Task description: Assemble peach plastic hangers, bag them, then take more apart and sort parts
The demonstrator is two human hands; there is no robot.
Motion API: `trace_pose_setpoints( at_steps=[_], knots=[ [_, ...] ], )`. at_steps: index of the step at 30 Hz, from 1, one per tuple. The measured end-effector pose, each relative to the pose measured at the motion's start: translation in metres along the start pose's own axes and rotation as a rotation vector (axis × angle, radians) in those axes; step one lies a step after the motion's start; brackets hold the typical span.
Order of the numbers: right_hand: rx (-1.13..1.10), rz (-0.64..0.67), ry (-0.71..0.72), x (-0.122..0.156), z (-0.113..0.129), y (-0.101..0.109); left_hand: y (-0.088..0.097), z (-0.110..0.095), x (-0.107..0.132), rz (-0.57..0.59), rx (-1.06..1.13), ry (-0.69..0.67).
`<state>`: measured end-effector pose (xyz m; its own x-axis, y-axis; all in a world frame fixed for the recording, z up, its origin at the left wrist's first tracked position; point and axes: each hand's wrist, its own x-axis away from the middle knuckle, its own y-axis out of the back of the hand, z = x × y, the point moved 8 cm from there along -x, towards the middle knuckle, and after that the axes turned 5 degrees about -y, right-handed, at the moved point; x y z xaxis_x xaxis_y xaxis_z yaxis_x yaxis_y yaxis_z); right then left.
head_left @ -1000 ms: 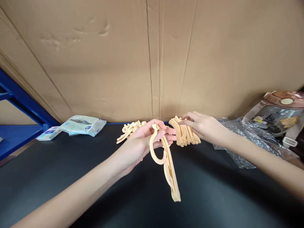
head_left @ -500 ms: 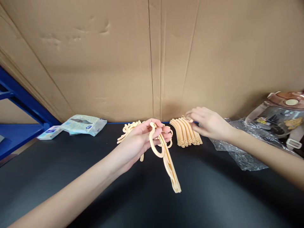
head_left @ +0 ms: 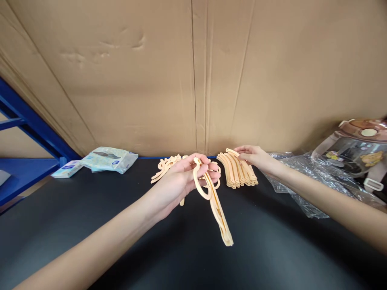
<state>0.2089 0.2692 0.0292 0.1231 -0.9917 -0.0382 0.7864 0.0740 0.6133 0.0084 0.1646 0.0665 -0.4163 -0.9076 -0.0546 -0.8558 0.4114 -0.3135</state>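
My left hand (head_left: pixel 193 173) is closed around a cream plastic folding hanger (head_left: pixel 220 217), pinched near the base of its curved hook; its long narrow arm slants down to the right over the table. Slightly right of it stands a neat row of curved cream hanger arms (head_left: pixel 237 171), stacked side by side. At the top of that row, my right hand (head_left: pixel 254 156) pinches a single hanger arm (head_left: pixel 232 152), whose end rises a little above the others. Behind my left hand lies a loose heap of cream hanger hooks (head_left: pixel 166 165), partly hidden by it.
On the black tabletop (head_left: pixel 169 257), a tissue pack (head_left: pixel 110 159) and a small box (head_left: pixel 67 169) lie at the left. Crumpled clear plastic (head_left: pixel 311 193) and a strapped bottle (head_left: pixel 359 151) are at the right. Cardboard (head_left: pixel 145 80) stands behind; a blue frame (head_left: pixel 33 125) is at left.
My right hand has come down and left onto the row of hanger arms, and one arm's end now sits raised at its fingertips. My left hand keeps its hold on the hanger.
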Motion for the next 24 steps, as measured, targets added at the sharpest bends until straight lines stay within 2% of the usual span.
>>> trace_pose_setpoints(
  at_steps=[5,8,18,21,24],
  knots=[
    [0.21,-0.153,0.068,-0.001,0.012,0.006,-0.001,0.002,-0.001,-0.001,0.025,0.0],
    [0.33,-0.19,0.102,-0.002,0.02,0.005,-0.002,0.003,-0.001,0.002,0.04,0.014],
    [0.66,-0.181,0.11,-0.002,0.026,-0.008,-0.005,0.013,0.0,0.022,0.016,0.051],
    [0.695,-0.183,0.093,0.003,0.031,-0.007,-0.005,0.014,0.0,0.029,-0.005,0.052],
    [0.638,-0.156,0.116,0.02,0.047,-0.009,-0.005,0.01,0.001,0.022,-0.099,0.01]
  ],
)
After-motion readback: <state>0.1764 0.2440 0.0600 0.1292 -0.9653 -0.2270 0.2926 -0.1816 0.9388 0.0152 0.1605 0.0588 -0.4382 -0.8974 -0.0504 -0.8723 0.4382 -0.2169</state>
